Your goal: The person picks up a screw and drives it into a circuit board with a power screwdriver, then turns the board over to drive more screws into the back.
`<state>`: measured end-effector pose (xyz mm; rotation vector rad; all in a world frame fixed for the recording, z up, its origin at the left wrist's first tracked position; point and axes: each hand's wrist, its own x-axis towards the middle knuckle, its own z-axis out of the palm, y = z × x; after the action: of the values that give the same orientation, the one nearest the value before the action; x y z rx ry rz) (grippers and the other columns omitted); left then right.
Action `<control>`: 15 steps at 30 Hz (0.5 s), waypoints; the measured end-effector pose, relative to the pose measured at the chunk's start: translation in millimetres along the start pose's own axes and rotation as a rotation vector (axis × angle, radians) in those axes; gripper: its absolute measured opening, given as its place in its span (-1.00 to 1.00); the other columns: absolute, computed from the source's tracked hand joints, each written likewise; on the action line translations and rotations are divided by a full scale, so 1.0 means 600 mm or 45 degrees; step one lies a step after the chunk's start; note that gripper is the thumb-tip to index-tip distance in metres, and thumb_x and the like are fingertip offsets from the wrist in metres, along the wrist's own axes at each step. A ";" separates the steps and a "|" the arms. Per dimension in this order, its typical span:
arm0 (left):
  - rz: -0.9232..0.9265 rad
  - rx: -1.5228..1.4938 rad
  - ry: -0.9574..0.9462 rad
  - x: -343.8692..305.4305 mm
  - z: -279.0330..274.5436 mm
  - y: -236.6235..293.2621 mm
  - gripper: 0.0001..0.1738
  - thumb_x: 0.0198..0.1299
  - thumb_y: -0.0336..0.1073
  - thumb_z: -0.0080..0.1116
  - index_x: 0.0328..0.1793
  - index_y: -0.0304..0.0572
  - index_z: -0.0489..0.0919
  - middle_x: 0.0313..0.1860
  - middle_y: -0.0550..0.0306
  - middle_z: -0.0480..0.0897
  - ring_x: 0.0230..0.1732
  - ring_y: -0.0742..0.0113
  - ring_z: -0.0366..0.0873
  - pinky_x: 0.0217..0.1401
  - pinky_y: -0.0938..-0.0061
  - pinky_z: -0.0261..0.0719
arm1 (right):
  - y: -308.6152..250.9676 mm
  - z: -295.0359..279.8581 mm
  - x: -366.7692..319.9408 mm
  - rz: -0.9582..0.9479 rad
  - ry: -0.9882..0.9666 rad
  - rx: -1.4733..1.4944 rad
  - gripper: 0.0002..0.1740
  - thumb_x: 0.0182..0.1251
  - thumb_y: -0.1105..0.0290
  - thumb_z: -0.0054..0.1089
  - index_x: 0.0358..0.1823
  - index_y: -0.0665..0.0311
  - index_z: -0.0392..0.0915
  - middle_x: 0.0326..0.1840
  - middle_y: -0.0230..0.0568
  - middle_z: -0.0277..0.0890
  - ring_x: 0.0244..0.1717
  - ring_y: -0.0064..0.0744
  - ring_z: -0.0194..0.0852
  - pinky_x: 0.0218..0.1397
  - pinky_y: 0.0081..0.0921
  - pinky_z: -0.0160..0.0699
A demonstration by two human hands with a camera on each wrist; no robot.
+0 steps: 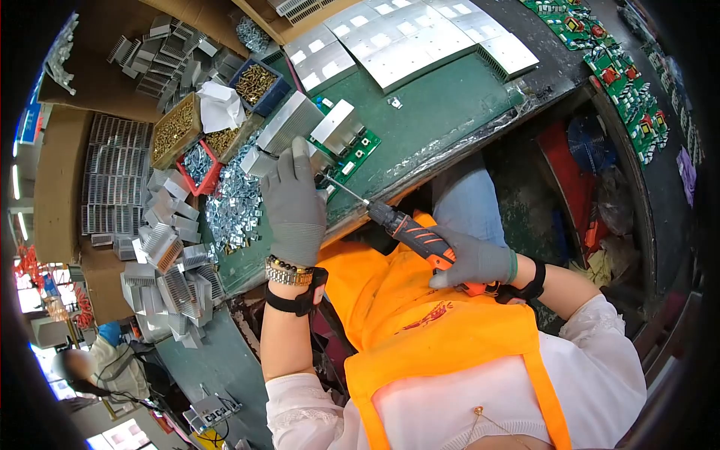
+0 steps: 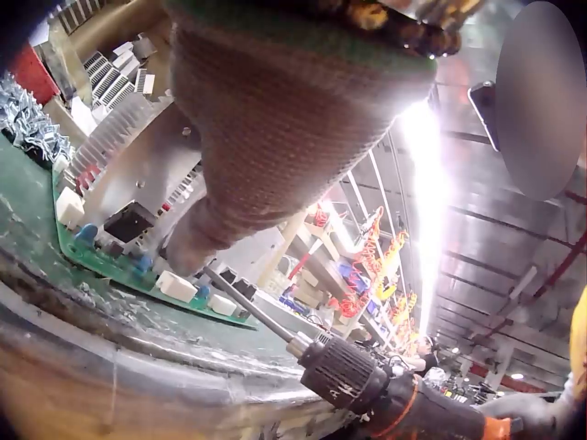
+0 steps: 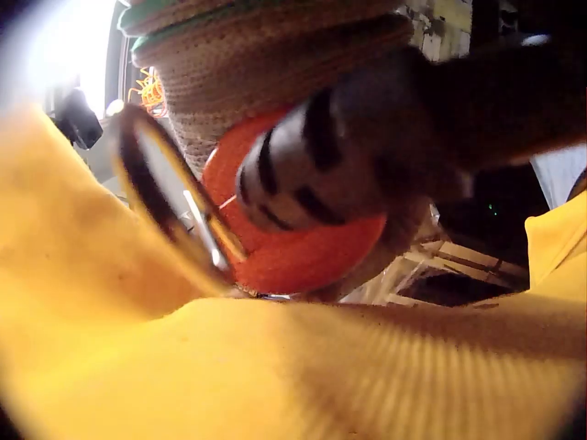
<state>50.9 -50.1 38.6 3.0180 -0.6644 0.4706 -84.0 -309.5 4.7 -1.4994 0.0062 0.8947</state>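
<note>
My gloved left hand [image 1: 294,206] rests on the heat sinks of a green circuit board [image 1: 363,154], its visible fingers extended. A finned heat sink [image 1: 289,124] stands by the fingertips, and another heat sink [image 1: 337,124] is farther right on the board. My gloved right hand [image 1: 474,259] grips the handle of a black and orange power screwdriver [image 1: 412,234]. Its long bit [image 2: 252,304] points up to the board's near edge, close to the left hand, in the left wrist view. White and blue components [image 2: 174,286] line that edge.
Loose metal clips [image 1: 231,206] lie left of the board. Bins of brass screws [image 1: 255,82] and a red bin [image 1: 201,166] stand behind them. Heat sinks [image 1: 169,255] pile up at left. Flat metal plates [image 1: 405,41] lie at the back. More circuit boards [image 1: 630,97] are at right.
</note>
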 end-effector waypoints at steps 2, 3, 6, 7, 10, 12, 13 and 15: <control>0.008 0.005 0.009 0.000 -0.002 0.001 0.06 -0.19 -0.38 0.48 0.51 -0.16 0.17 0.20 -0.11 0.45 0.19 -0.08 0.43 0.25 0.12 0.36 | -0.007 0.002 -0.002 0.022 -0.001 0.009 -0.11 -0.05 0.20 0.52 0.31 0.31 0.25 -0.17 -0.28 0.45 -0.23 -0.52 0.44 -0.15 -0.56 0.50; 0.017 0.012 0.018 0.000 -0.002 0.001 0.06 -0.19 -0.37 0.48 0.51 -0.16 0.18 0.20 -0.10 0.45 0.18 -0.08 0.43 0.25 0.13 0.36 | -0.008 0.003 -0.002 0.043 -0.002 0.019 -0.10 -0.05 0.17 0.52 0.31 0.31 0.25 -0.17 -0.28 0.45 -0.22 -0.51 0.44 -0.14 -0.55 0.50; -0.025 0.032 0.052 0.001 0.006 0.004 0.01 -0.16 -0.34 0.47 0.49 -0.15 0.22 0.17 -0.09 0.46 0.16 -0.05 0.45 0.23 0.12 0.37 | 0.001 0.004 0.001 0.049 0.001 0.029 -0.11 -0.06 0.16 0.52 0.29 0.30 0.26 -0.18 -0.29 0.46 -0.22 -0.53 0.44 -0.14 -0.55 0.50; -0.024 0.030 0.049 0.002 0.010 0.004 0.01 -0.16 -0.34 0.47 0.49 -0.15 0.22 0.17 -0.09 0.46 0.16 -0.05 0.45 0.23 0.12 0.37 | 0.002 0.004 0.001 0.052 0.001 0.031 -0.11 -0.06 0.16 0.52 0.29 0.30 0.26 -0.18 -0.29 0.46 -0.22 -0.53 0.44 -0.14 -0.55 0.50; -0.009 0.077 0.121 0.001 0.016 0.002 -0.05 -0.13 -0.30 0.45 0.47 -0.14 0.26 0.14 -0.07 0.48 0.13 -0.04 0.46 0.22 0.13 0.38 | -0.002 0.007 -0.001 0.062 0.000 0.057 -0.12 -0.07 0.16 0.52 0.28 0.30 0.27 -0.19 -0.29 0.46 -0.23 -0.55 0.44 -0.16 -0.55 0.49; 0.008 0.105 0.148 0.002 0.018 0.002 -0.10 -0.10 -0.27 0.42 0.45 -0.14 0.29 0.12 -0.05 0.50 0.11 -0.02 0.48 0.21 0.14 0.39 | -0.004 0.011 -0.001 0.105 -0.024 0.121 -0.15 -0.06 0.17 0.52 0.25 0.29 0.28 -0.19 -0.32 0.43 -0.23 -0.58 0.41 -0.16 -0.58 0.46; 0.007 0.103 0.146 0.002 0.019 0.001 -0.10 -0.10 -0.27 0.42 0.45 -0.14 0.29 0.12 -0.05 0.50 0.11 -0.02 0.48 0.21 0.14 0.39 | -0.004 0.014 -0.001 0.108 -0.024 0.121 -0.15 -0.06 0.17 0.52 0.25 0.29 0.28 -0.19 -0.32 0.43 -0.23 -0.58 0.41 -0.16 -0.58 0.46; 0.002 0.142 0.138 0.002 0.022 0.000 -0.10 -0.08 -0.26 0.41 0.45 -0.13 0.28 0.12 -0.04 0.50 0.11 -0.01 0.48 0.19 0.14 0.40 | -0.002 0.020 -0.001 0.038 -0.072 0.234 -0.17 -0.05 0.17 0.52 0.23 0.29 0.29 -0.19 -0.36 0.37 -0.22 -0.60 0.35 -0.14 -0.61 0.42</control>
<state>56.1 -51.6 26.3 3.0670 -0.6554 0.6885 -90.1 -299.6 7.4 -1.3057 0.0679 0.9346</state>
